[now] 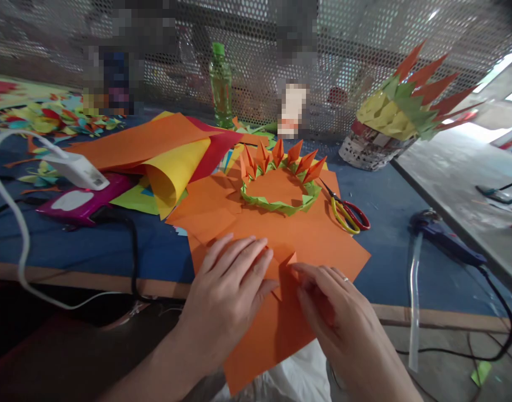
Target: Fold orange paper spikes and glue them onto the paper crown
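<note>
My left hand (228,285) lies flat with fingers stretched over a small folded orange paper piece (281,265) on a stack of orange paper sheets (323,240) at the table's front edge. My right hand (331,304), a ring on one finger, presses its fingertips against the same folded piece from the right. Behind the hands sits a green paper ring with orange folded spikes (281,178).
Red and yellow scissors (350,215) lie right of the ring. A blue glue gun (444,240) with cable is at the right. Curled yellow, orange and red sheets (172,156), a pink phone (82,204), a white charger (75,170), a green bottle (221,84) and a spiked paper basket (390,128) stand behind.
</note>
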`<control>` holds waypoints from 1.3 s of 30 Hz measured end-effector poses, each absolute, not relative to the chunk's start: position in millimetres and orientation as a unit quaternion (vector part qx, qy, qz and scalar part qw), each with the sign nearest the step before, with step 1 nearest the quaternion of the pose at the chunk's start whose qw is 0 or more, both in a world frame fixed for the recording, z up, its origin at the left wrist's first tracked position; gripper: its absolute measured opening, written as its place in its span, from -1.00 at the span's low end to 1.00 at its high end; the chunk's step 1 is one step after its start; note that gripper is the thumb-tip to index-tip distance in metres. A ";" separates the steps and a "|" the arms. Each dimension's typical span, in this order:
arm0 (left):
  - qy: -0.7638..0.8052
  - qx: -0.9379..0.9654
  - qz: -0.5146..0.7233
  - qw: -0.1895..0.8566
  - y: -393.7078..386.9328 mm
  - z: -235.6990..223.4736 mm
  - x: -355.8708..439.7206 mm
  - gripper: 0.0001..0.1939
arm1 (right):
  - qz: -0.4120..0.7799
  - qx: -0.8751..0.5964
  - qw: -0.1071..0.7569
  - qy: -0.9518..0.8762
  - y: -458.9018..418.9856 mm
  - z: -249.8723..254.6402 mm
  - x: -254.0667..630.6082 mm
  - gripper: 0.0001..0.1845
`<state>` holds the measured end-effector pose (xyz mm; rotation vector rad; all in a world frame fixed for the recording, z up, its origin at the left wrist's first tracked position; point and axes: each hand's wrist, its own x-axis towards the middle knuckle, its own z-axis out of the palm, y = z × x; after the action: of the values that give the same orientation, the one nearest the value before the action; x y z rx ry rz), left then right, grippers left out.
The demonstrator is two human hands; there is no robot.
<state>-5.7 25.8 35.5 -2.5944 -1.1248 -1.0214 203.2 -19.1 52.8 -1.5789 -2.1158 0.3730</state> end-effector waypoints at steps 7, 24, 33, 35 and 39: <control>-0.328 -0.869 -0.371 -0.021 8.3 30.8 -6.4 -0.67 | 0.148 -0.561 0.222 -0.784 -19.7 50.9 207.7 -0.56; -0.375 -0.843 -0.379 -0.068 14.1 30.9 13.4 -0.82 | 0.154 -0.490 0.283 -0.810 -6.0 42.1 218.9 -0.44; -0.439 -0.786 -0.419 -0.122 12.8 30.5 25.2 -0.92 | 0.157 -0.469 0.325 -0.806 -8.2 30.1 230.2 -0.54; -0.453 -0.774 -0.427 -0.116 12.7 29.3 28.7 -0.92 | 0.138 -0.462 0.331 -0.811 -8.1 29.8 230.9 -0.56; -0.483 -0.759 -0.422 -0.109 12.6 28.2 32.7 -0.91 | 0.097 -0.444 0.351 -0.819 -7.3 31.8 229.6 -0.63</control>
<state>32.7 12.6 28.2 -2.5668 -1.6343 -1.4266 229.6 -7.3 31.8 -1.1496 -2.1208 0.2507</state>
